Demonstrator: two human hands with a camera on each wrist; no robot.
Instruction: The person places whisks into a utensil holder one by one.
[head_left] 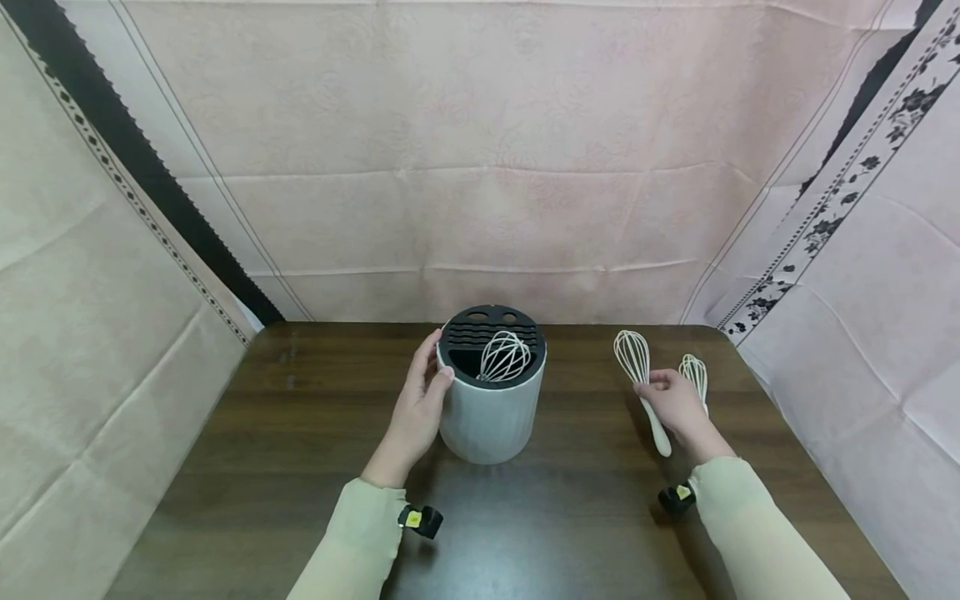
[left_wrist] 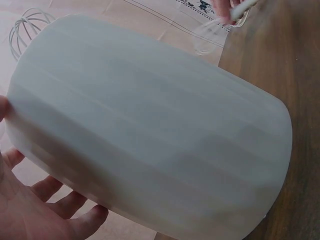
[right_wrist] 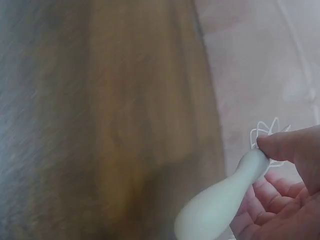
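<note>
A white utensil holder (head_left: 487, 421) with a black slotted lid (head_left: 491, 333) stands upright on the table. One whisk (head_left: 506, 357) is in the lid's large front opening, wires up. My left hand (head_left: 420, 404) holds the holder's left side near the rim, thumb in front and fingers behind; in the left wrist view the fingertips (left_wrist: 95, 218) touch its wall. To the right, my right hand (head_left: 678, 408) pinches another white whisk (head_left: 633, 354) near the top of its handle (right_wrist: 212, 210), wires pointing away. A third whisk (head_left: 694, 375) is just beyond that hand, its handle hidden.
The dark brown wooden table (head_left: 300, 500) ends at a pale cloth backdrop (head_left: 480, 208). Cloth walls also rise on the left (head_left: 105, 358) and right (head_left: 885, 333). A small black camera (head_left: 422, 521) is strapped to my left wrist, another camera (head_left: 677, 497) to my right.
</note>
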